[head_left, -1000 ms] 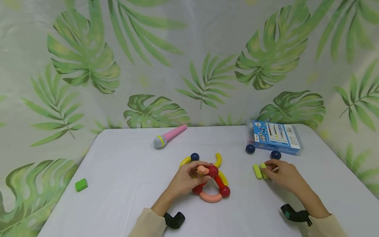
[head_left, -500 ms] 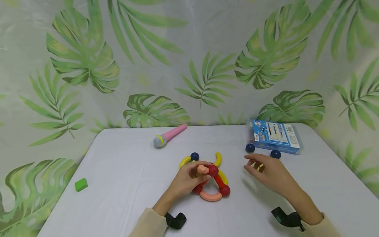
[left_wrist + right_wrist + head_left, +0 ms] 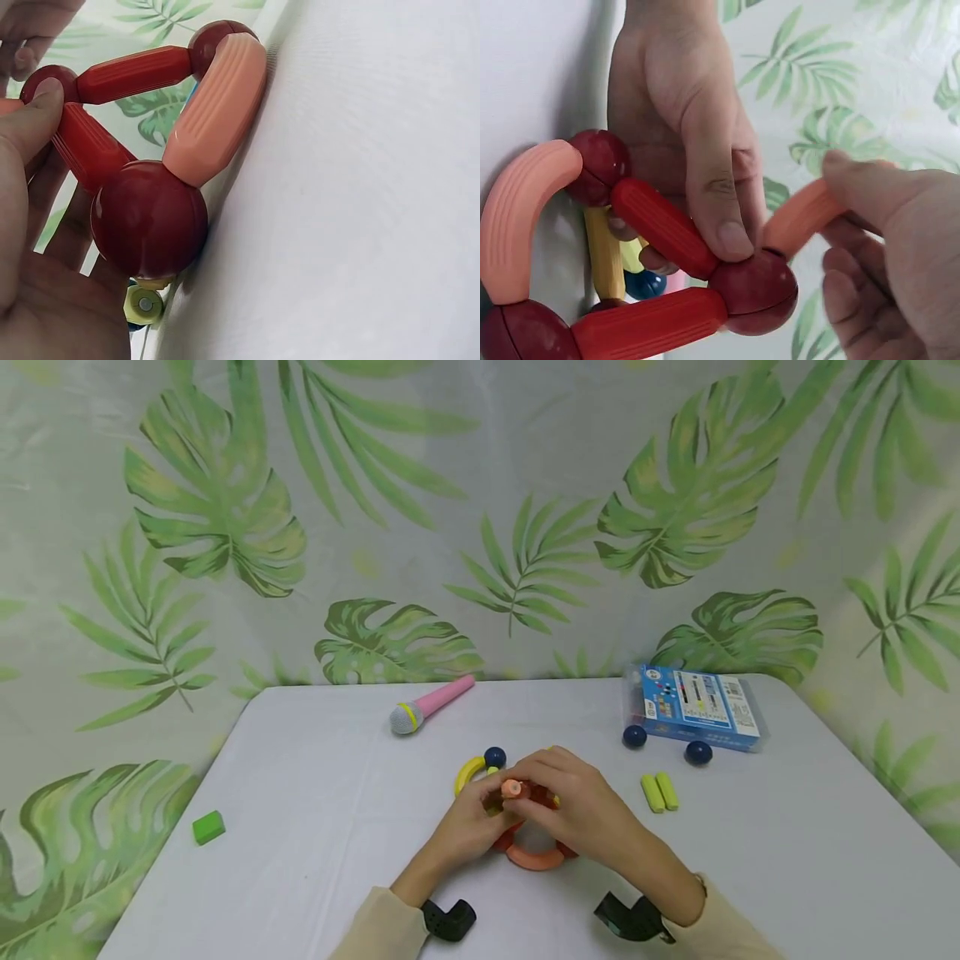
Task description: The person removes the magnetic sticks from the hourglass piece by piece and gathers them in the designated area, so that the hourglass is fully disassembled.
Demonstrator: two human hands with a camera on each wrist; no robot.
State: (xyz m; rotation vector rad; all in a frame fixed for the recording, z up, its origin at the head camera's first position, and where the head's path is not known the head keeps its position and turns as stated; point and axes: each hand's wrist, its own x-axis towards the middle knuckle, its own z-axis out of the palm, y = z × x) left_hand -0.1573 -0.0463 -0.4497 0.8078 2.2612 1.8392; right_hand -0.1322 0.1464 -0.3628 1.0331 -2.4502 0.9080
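Note:
A toy built of magnetic rods and balls stands on the table between my hands. My left hand [image 3: 463, 825] grips its raised red ball [image 3: 754, 296], thumb pressed on top. From that ball two straight red rods [image 3: 649, 322] slope down to lower red balls [image 3: 148, 219], which a salmon curved rod [image 3: 534, 860] joins. My right hand [image 3: 581, 806] pinches another salmon curved rod [image 3: 802, 217], whose end meets the raised ball. Behind, partly hidden by the hands, are a yellow curved rod [image 3: 468, 774] and a dark blue ball [image 3: 494, 757].
Two light green rods [image 3: 660, 792] lie to the right. Beyond them are two dark blue balls [image 3: 698, 753] and a blue box [image 3: 697, 706] in clear plastic. A pink toy microphone [image 3: 431, 703] lies at the back, a green block [image 3: 208, 827] at the left.
My right hand has left the light green rods, moved left to the toy and taken hold of the salmon curved rod. The green rods stay on the table. My left hand has hardly moved.

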